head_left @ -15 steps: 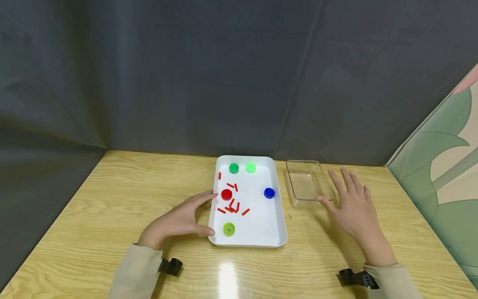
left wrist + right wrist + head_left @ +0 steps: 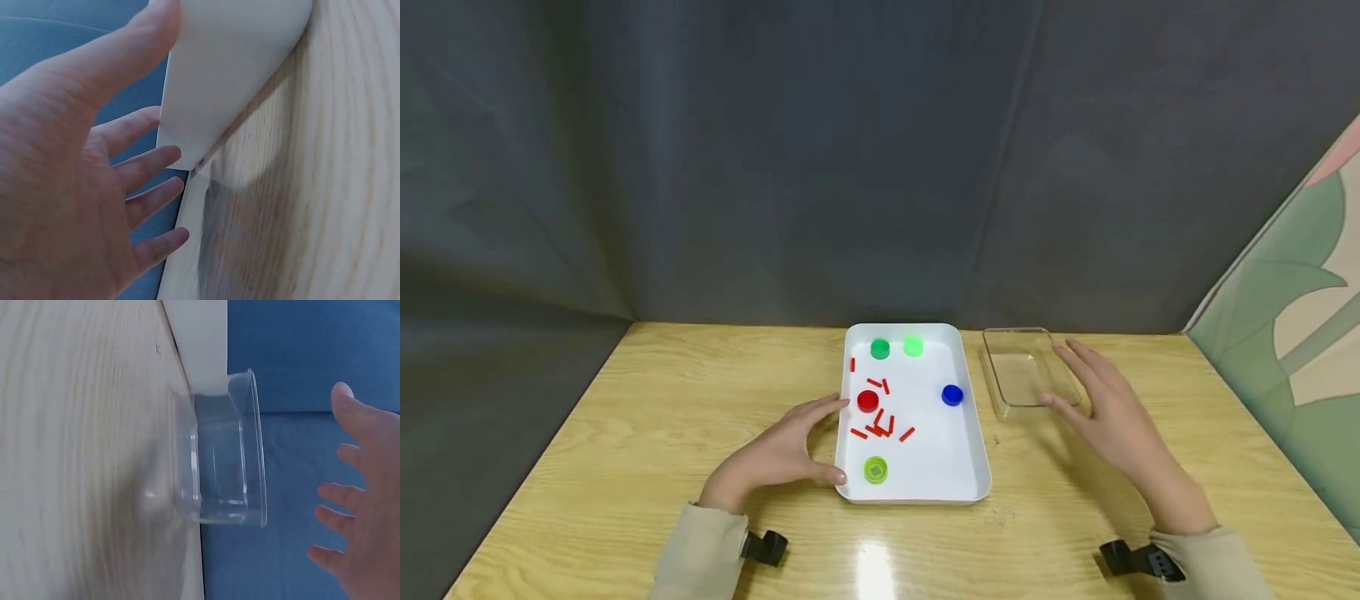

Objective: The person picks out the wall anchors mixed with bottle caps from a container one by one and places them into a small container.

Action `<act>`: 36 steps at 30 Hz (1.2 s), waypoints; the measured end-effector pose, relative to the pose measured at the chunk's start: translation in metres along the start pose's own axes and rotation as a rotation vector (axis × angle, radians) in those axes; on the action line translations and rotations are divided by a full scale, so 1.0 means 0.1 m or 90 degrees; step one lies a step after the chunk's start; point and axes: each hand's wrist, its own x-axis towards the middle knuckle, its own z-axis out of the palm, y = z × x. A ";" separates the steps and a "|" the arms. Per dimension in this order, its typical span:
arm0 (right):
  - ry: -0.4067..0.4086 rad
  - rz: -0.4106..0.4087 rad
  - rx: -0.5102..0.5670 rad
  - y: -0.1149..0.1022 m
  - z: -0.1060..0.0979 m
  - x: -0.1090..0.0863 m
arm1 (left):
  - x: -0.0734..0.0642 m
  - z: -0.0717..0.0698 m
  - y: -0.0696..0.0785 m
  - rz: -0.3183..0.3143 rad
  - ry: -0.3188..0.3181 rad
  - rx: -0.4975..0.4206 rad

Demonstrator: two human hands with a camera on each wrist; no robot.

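In the head view, a white tray (image 2: pixel 936 454) holds a dark green round cap (image 2: pixel 880 349), a light green cap (image 2: pixel 913 346), a blue cap (image 2: pixel 952 395), a red cap (image 2: pixel 868 402), a yellow-green cap (image 2: pixel 876 470) and several short red sticks (image 2: pixel 907 434). My left hand (image 2: pixel 778 454) is at the tray's left side, thumb and fingertips against or very near its wall (image 2: pixel 219 69). To the tray's right stands a clear rectangular container (image 2: pixel 1018 362). Beside its right edge is my right hand (image 2: pixel 1116 421), fingers extended; the right wrist view shows this hand (image 2: pixel 375 506) apart from the container (image 2: pixel 219 456).
The wooden table (image 2: pixel 700 375) meets a dark cloth backdrop (image 2: pixel 820 167) just behind the tray and container. A leaf-patterned panel (image 2: pixel 1315 333) runs along the right side. Both wrists wear black straps with small black devices (image 2: pixel 765 548).
The head view has shifted slightly, so everything sits further right and lower. My right hand's fingers have drawn closer together near the container's edge. My left hand keeps its place at the tray.
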 end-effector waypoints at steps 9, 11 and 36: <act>0.055 -0.070 -0.004 -0.13 0.19 0.09 | 0.02 0.03 0.01 -0.006 0.005 -0.008; 0.050 -0.078 -0.003 -0.17 0.24 0.11 | 0.03 0.03 0.01 -0.007 0.006 -0.005; -0.051 -0.181 0.140 -0.61 0.72 0.40 | 0.00 0.05 0.04 -0.048 0.019 -0.012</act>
